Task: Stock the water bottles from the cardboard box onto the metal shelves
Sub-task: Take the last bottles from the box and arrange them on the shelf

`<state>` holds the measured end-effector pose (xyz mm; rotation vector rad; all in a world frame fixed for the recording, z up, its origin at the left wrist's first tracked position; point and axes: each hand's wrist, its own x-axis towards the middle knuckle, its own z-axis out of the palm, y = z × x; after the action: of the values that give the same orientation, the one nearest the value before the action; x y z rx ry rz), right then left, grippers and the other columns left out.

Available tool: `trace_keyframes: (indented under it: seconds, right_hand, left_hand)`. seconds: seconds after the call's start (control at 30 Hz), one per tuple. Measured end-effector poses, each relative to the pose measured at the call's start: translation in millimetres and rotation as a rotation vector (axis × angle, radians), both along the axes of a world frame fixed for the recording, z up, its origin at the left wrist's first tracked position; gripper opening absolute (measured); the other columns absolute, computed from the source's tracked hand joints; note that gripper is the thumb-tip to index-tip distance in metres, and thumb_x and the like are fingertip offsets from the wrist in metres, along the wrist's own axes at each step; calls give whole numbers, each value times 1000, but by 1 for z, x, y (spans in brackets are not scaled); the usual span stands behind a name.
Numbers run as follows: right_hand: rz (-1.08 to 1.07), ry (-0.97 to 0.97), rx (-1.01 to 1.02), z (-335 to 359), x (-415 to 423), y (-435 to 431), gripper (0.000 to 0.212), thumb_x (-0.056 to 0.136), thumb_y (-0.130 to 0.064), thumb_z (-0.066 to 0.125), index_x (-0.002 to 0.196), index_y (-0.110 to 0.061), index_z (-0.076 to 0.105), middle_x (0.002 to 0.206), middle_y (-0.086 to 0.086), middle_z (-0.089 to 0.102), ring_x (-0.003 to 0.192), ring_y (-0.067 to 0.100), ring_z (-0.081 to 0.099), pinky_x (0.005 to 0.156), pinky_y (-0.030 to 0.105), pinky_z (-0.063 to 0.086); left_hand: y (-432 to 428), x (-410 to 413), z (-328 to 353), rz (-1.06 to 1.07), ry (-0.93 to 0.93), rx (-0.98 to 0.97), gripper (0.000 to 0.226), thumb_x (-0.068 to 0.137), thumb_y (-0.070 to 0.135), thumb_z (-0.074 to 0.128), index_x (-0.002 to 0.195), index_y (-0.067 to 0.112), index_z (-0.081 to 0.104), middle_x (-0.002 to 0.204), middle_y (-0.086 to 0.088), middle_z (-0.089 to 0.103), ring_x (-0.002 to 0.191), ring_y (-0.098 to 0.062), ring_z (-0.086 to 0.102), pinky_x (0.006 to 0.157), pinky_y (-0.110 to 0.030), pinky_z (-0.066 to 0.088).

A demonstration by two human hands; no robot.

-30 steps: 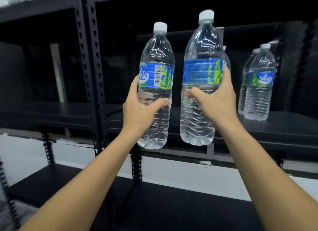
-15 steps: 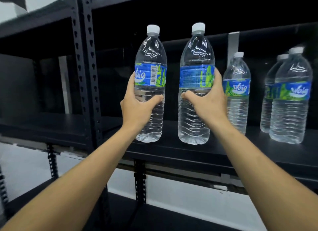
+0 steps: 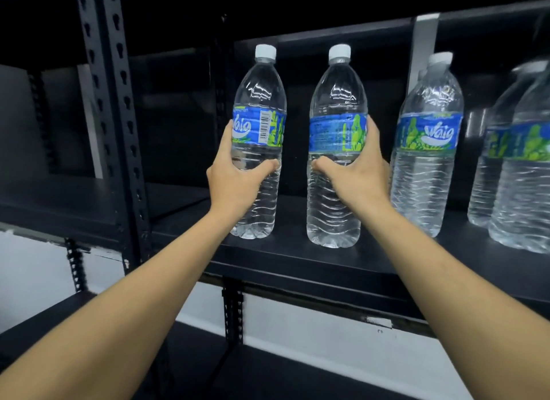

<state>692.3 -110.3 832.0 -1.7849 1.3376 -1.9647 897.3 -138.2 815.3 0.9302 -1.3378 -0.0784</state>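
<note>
My left hand (image 3: 235,180) grips a clear water bottle (image 3: 259,108) with a blue-green label and white cap. My right hand (image 3: 355,169) grips a second, identical bottle (image 3: 337,102). Both bottles stand upright with their bases on or just above the black metal shelf (image 3: 297,256), a hand's width apart. To the right a third bottle (image 3: 427,149) stands on the same shelf, close to my right hand. More bottles (image 3: 519,173), blurred, stand at the far right. The cardboard box is out of view.
A perforated black upright post (image 3: 114,108) rises left of my left hand. A neighbouring shelf bay (image 3: 59,197) lies beyond it. A lower black shelf (image 3: 268,367) sits below, with a white wall (image 3: 327,337) behind it.
Both hands have carried their bottles forward and down, from in front of the shelf edge to over the shelf board. The view has closed in on the shelf.
</note>
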Motion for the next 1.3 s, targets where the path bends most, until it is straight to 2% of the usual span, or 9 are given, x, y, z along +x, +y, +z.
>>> trace_keyframes:
  seconds: [0.27, 0.43, 0.63, 0.8, 0.9, 0.97, 1.07, 1.2, 1.3]
  right_hand:
    - [39, -25, -14, -10, 6, -15, 102, 72, -37, 84, 154, -31, 25, 121, -18, 62, 109, 5, 63, 94, 24, 48]
    - [97, -25, -4, -13, 2, -10, 96, 75, -38, 87, 151, -33, 28, 123, -20, 61, 111, -3, 59, 93, 18, 45]
    - [257, 16, 109, -21, -13, -4, 107, 71, -42, 91, 155, -36, 25, 133, -24, 57, 119, -1, 58, 104, 27, 45]
    - [496, -26, 303, -28, -39, 2, 71, 81, -13, 83, 141, -28, 49, 116, -4, 74, 111, 15, 72, 100, 43, 55]
    - [573, -29, 350, -31, -46, 6, 62, 87, -3, 74, 139, -25, 51, 118, 0, 75, 112, 18, 72, 102, 44, 54]
    - [554, -31, 317, -35, -46, 7, 64, 87, -2, 76, 142, -23, 51, 119, 0, 75, 111, 16, 72, 103, 45, 54]
    - [485, -33, 251, -41, -44, 8, 65, 85, -6, 80, 141, -25, 53, 118, -1, 76, 111, 15, 72, 103, 46, 54]
    - [436, -30, 229, -46, -43, 4, 74, 83, -11, 84, 146, -26, 49, 120, -2, 74, 110, 15, 72, 100, 44, 56]
    - [400, -35, 224, -50, -42, 3, 80, 81, -17, 87, 148, -26, 45, 123, -4, 72, 108, 12, 72, 97, 36, 58]
  left_hand:
    - [-17, 1, -12, 11, 76, 3, 98, 72, 56, 85, 155, 42, 35, 123, 21, 68, 119, -13, 63, 107, -27, 46]
    - [-6, -2, -19, -34, 40, -38, 97, 79, 46, 86, 159, 33, 32, 132, 21, 66, 122, 4, 60, 111, -28, 47]
    - [0, 1, -24, -45, 33, 12, 96, 80, 55, 83, 159, 35, 30, 137, 20, 63, 125, 2, 59, 112, -33, 47]
    - [13, -1, -34, 90, -52, 40, 108, 80, 64, 78, 163, 24, 23, 164, 4, 38, 150, -13, 36, 123, -42, 33]
    - [33, -17, -41, 226, -197, -243, 98, 87, 42, 80, 161, 7, 27, 169, -9, 27, 156, -20, 26, 126, -40, 25]
    - [39, -33, -49, 124, -346, -385, 80, 91, 28, 77, 157, 6, 38, 165, -10, 36, 153, -20, 34, 123, -40, 33]
    - [45, -62, -57, -139, -417, -195, 65, 99, 32, 64, 158, 20, 40, 165, 3, 37, 150, -8, 37, 112, -44, 47]
    - [42, -84, -46, -185, -173, -28, 60, 103, 40, 54, 159, 26, 38, 157, 6, 50, 137, -7, 52, 109, -41, 50]
    - [39, -88, -43, -183, -61, 88, 58, 101, 44, 58, 156, 31, 44, 139, 7, 66, 100, 4, 67, 97, -29, 55]
